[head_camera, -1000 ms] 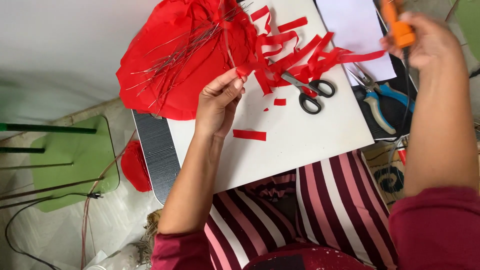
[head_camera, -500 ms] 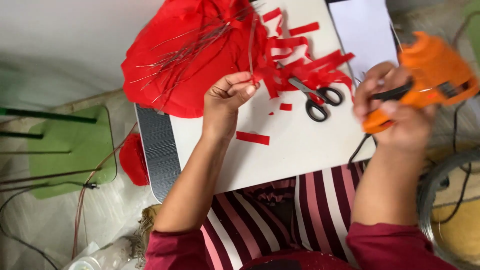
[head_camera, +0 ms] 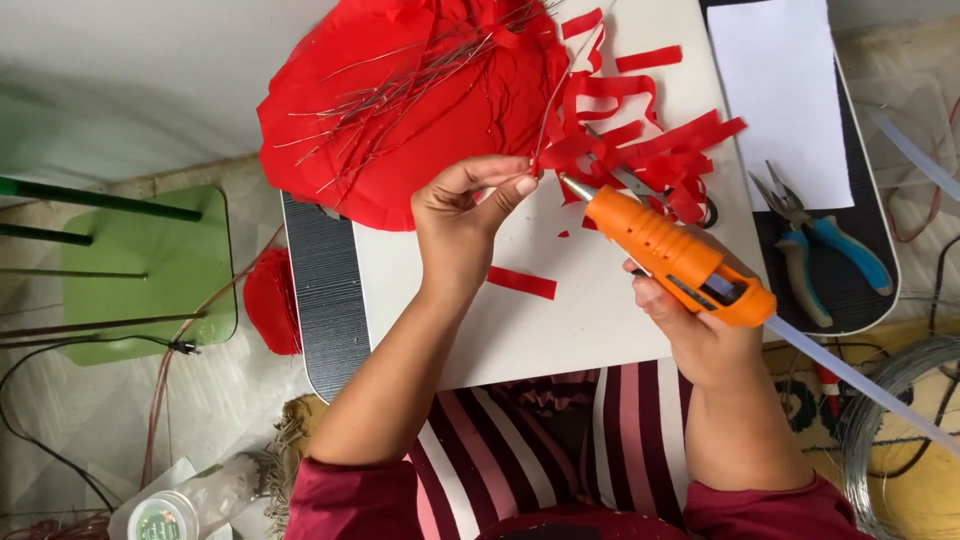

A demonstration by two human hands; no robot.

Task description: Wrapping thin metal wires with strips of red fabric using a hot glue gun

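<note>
Since the earlier frame, the orange glue gun [head_camera: 678, 256] has come down from the right edge of view to the middle of the surface [head_camera: 580, 320], and its metal nozzle now points at the pinch of my left hand [head_camera: 462, 215]. Head view, the only view: my left hand is closed in a fingertip grip on a thin wire [head_camera: 556, 105] together with the end of a red paper strip [head_camera: 560, 152]; the wire runs up and away over the cut strips, so the pinch holds wire and paper against each other right at the nozzle tip. My right hand [head_camera: 700, 335] is wrapped shut around the gun handle, with a clear glue stick [head_camera: 860, 380] trailing out of the back toward the lower right. The gun is tilted with the nozzle low and to the left, which brings it just beside my left thumb and forefinger. Loose red strips [head_camera: 650, 140] lie heaped above the gun, partly hiding the black-handled scissors [head_camera: 640, 185]. A round of red tissue paper [head_camera: 400, 120] with a bundle of bare wires [head_camera: 400, 85] lies at the upper left, near my left hand. Blue-handled pliers [head_camera: 820, 245] and a white sheet [head_camera: 775, 95] rest to the right, well apart from the pinch. One single red strip [head_camera: 522, 283] lies flat below my left wrist.
</note>
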